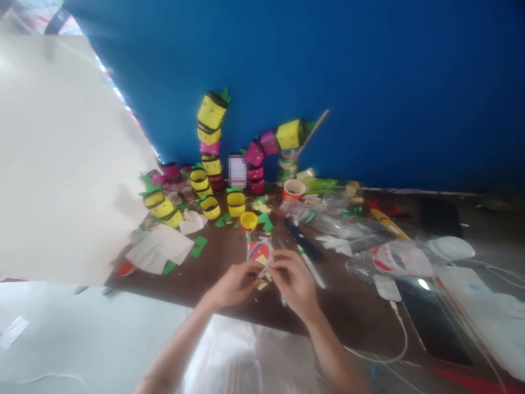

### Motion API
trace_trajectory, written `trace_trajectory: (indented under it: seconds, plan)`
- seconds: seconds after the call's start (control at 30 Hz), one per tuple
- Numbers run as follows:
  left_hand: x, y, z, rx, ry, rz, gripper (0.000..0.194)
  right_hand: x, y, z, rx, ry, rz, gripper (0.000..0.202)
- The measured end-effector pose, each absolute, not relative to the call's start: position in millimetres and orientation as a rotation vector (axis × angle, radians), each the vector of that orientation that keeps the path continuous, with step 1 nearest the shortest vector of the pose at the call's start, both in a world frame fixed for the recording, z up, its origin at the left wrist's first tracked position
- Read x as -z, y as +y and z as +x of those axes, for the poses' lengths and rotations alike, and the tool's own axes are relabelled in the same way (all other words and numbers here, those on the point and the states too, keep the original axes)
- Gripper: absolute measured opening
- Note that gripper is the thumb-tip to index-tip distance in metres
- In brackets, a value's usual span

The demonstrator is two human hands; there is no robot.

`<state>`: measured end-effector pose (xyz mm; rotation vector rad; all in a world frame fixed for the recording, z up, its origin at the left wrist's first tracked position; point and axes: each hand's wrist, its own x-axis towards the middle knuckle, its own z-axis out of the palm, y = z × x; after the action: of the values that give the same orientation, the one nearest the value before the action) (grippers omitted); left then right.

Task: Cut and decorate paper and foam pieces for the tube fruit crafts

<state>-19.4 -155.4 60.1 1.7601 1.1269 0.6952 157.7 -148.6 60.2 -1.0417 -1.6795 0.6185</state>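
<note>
Above the front of the dark table, my left hand holds a roll of tape, with its fingers closed on the near left side. The roll has a pale rim and red, blue and yellow printing, blurred by motion. My right hand pinches at the roll's right edge with thumb and fingertips. Just behind the roll sits a small yellow cup. Yellow cut cups with black bands and green tops, such as this yellow cup, stand farther back.
Stacked yellow and magenta cups lean on the blue wall. White paper and green scraps lie left. To the right are a dark-handled tool, plastic bottles, a yellow cutter, a phone and a charger with cable.
</note>
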Motion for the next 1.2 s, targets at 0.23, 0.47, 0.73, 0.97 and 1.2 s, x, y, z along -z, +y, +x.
trace_trajectory:
  seconds: [0.23, 0.47, 0.73, 0.97, 1.2]
  plan:
    - [-69, -158, -19, -0.659, 1.159, 1.934, 0.022, -61, -149, 157, -0.536, -1.723, -1.005, 0.008]
    - [-71, -159, -19, -0.655, 1.146, 1.930, 0.022, -55, -150, 155, -0.549, -1.743, -1.084, 0.009]
    - [-65, -160, -18, -0.663, 1.160, 1.823, 0.021, -53, -149, 154, -0.728, -1.458, -1.092, 0.007]
    - [-63, -160, -18, -0.728, 1.153, 1.717, 0.021, -53, -142, 176, -0.601, -1.376, -1.223, 0.003]
    - [-63, -162, -17, -0.766, 1.124, 1.645, 0.016, -40, -133, 206, -0.126, -1.695, -1.466, 0.011]
